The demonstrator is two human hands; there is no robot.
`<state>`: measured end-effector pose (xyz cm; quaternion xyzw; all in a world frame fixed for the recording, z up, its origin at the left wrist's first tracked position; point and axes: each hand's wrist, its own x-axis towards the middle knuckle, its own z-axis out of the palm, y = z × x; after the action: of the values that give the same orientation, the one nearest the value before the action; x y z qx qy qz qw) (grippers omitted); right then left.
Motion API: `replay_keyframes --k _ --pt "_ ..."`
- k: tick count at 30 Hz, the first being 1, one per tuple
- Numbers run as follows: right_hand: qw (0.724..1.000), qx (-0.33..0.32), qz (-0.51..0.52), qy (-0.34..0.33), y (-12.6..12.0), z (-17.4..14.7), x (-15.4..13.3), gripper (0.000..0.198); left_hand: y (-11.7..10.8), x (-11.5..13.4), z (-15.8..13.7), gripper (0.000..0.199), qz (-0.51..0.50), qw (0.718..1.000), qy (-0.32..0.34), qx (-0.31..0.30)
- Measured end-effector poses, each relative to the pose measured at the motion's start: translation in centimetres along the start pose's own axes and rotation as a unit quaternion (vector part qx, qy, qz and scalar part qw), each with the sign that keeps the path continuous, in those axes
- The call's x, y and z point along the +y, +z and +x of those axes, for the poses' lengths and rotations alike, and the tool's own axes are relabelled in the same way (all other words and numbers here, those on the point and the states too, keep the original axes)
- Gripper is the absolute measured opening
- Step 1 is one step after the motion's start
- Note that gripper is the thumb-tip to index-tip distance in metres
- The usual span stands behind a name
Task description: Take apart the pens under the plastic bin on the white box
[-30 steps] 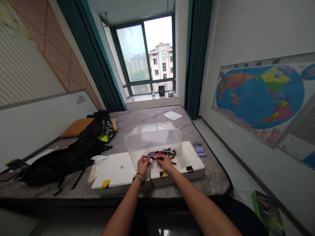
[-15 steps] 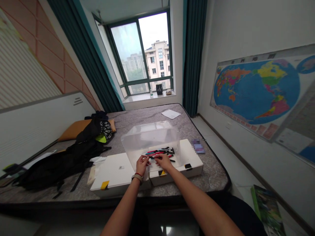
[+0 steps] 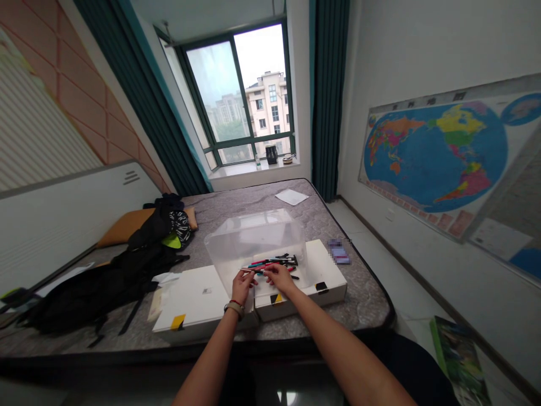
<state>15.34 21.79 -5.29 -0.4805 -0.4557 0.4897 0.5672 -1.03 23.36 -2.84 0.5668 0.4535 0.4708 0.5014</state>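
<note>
A clear plastic bin (image 3: pixel 257 234) lies tipped on its side across two white boxes, its opening towards me. Several pens (image 3: pixel 276 260), red, blue and black, are heaped inside it. At the mouth of the bin my left hand (image 3: pixel 242 286) pinches a slim pen (image 3: pixel 248 270); a red band and a watch-like strap circle that wrist. My right hand (image 3: pixel 280 278) is closed at the pen's other side, just in front of the heap, its fingertips close to the left ones. The fingers partly cover what they grip.
The left white box (image 3: pixel 194 296) and right white box (image 3: pixel 327 270) rest on a grey mattress (image 3: pixel 363 293). Left of them lies a black backpack (image 3: pixel 97 287). A pixelated phone-like item (image 3: pixel 339 252) is at right, white paper (image 3: pixel 291 196) further back. A green-edged box (image 3: pixel 459 355) stands on the floor.
The view has shifted slightly. Both hands stay together at the bin's mouth, and the pen in the left fingers has turned a little.
</note>
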Motion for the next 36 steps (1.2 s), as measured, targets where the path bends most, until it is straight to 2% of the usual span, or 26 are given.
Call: replay_keyframes --k 14,20,28,34,36 --pt "1.000 0.006 -0.026 0.001 0.00 -0.52 -0.91 0.022 -0.13 -0.22 0.03 0.044 0.003 1.000 -0.005 0.008" --pt "0.997 -0.002 -0.077 -0.011 0.23 -0.60 -0.56 0.030 -0.09 0.05 -0.06 0.041 0.003 1.000 0.002 0.012" --pt "0.997 -0.007 -0.067 -0.030 0.22 -0.69 -0.38 0.020 -0.01 0.23 -0.11 0.043 0.003 1.000 -0.008 0.015" --pt "0.994 -0.012 -0.106 -0.024 0.26 -0.81 -0.80 0.026 -0.10 -0.05 0.01 0.042 0.001 1.000 0.001 0.009" --pt "0.995 -0.010 -0.096 -0.023 0.30 -0.78 -0.80 0.023 -0.14 -0.25 0.11 0.042 0.000 1.000 0.004 0.011"
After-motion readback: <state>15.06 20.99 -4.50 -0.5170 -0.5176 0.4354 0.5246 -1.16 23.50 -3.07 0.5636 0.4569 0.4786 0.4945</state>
